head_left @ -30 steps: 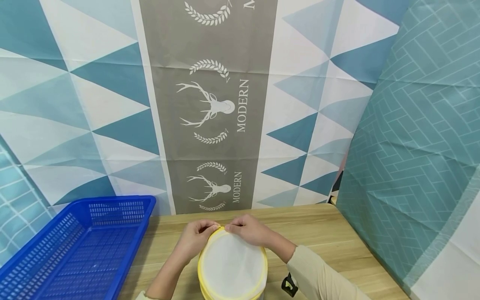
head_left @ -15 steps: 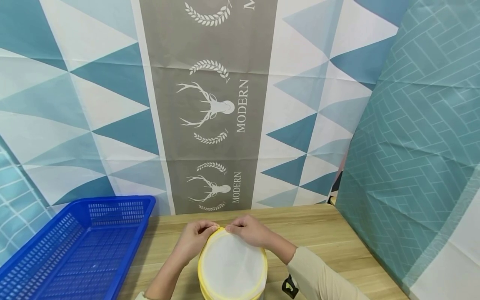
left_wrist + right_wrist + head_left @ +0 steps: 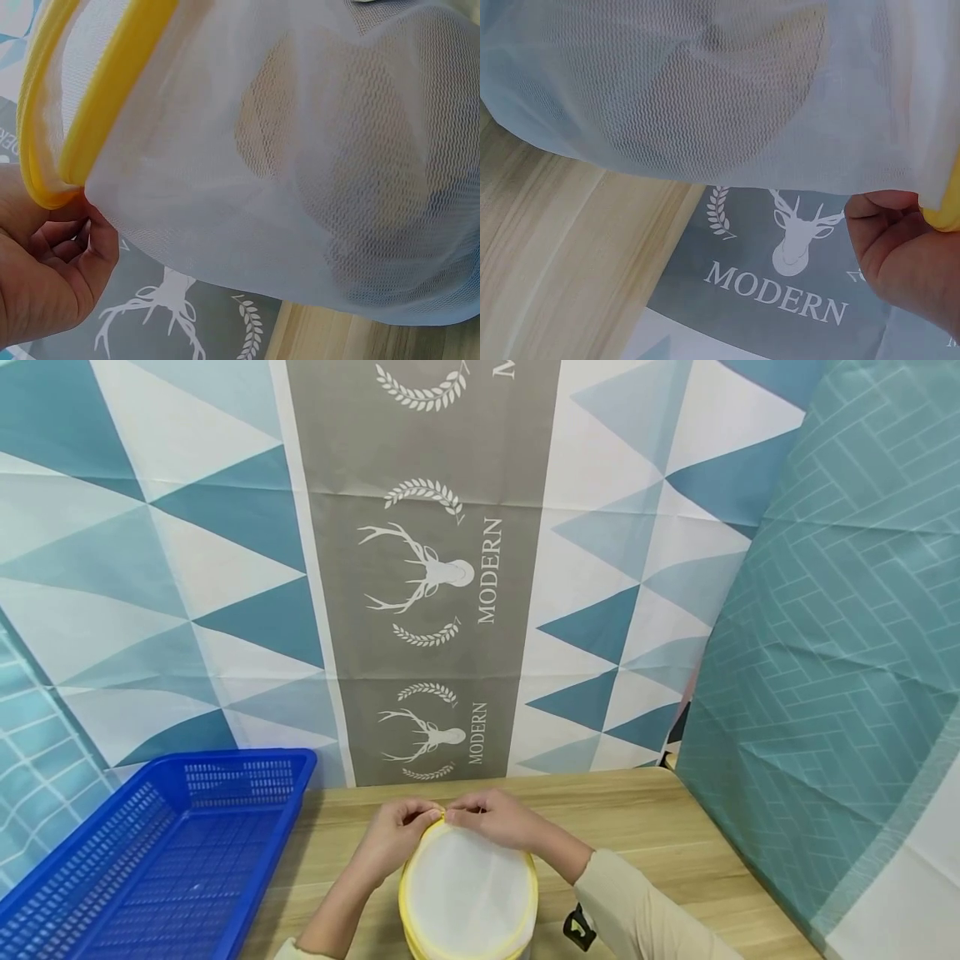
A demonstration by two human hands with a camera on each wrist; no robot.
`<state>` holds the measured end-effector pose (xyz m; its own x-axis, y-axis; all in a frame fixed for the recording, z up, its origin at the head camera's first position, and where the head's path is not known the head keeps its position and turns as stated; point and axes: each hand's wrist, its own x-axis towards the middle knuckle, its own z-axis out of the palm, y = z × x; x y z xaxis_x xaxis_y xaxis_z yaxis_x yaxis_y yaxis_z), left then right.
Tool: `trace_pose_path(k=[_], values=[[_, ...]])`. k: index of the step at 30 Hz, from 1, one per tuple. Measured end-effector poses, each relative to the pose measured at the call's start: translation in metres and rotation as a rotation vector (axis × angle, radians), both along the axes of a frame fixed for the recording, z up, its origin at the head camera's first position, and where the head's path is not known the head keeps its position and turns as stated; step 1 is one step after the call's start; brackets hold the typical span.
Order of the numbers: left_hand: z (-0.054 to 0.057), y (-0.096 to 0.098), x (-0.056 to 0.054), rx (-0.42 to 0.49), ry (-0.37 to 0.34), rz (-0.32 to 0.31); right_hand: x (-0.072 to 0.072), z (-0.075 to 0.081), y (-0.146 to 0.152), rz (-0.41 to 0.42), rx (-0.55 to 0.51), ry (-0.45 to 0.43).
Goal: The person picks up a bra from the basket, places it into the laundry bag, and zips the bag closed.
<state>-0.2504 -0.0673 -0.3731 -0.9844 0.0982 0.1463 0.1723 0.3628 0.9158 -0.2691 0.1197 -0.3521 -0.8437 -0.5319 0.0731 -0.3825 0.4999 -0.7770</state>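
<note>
A white mesh laundry bag (image 3: 471, 889) with yellow trim stands upright on the wooden table, its round lid facing up. At the far side of its yellow rim, my left hand (image 3: 393, 837) pinches the edge between thumb and curled fingers. Right beside it, my right hand (image 3: 501, 820) pinches the same rim, the two sets of fingertips nearly meeting. Through the mesh wall (image 3: 187, 210) in the left wrist view, blurred tan and dark shapes show inside. The right wrist view has the bag's side (image 3: 705, 97) bulging, with yellow trim (image 3: 946, 206) at my right hand.
A blue plastic basket (image 3: 300, 793) stands at the left of the wooden table (image 3: 645, 827). A small black object (image 3: 578, 928) lies near the right sleeve (image 3: 637, 902). Patterned cloth hangs behind the table, and a teal sheet (image 3: 832, 652) borders its right side.
The head view has shifted slightly, so the scene sits a little to the right. My fingertips have come closer together on the rim; the bag stays in place.
</note>
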Motion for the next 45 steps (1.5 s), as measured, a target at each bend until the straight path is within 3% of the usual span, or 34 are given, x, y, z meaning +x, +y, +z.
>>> trace_pose_path(k=[8,23,45], values=[[0.0,0.001,0.0,0.004,0.002,-0.011,0.0,0.0,0.0,0.017,0.002,0.006],[0.002,0.001,0.002,0.0,-0.005,0.025,0.0,-0.001,0.005,-0.009,-0.003,0.049],[0.001,0.0,0.003,0.002,-0.011,0.034,-0.001,0.0,0.006,-0.037,0.018,0.016]])
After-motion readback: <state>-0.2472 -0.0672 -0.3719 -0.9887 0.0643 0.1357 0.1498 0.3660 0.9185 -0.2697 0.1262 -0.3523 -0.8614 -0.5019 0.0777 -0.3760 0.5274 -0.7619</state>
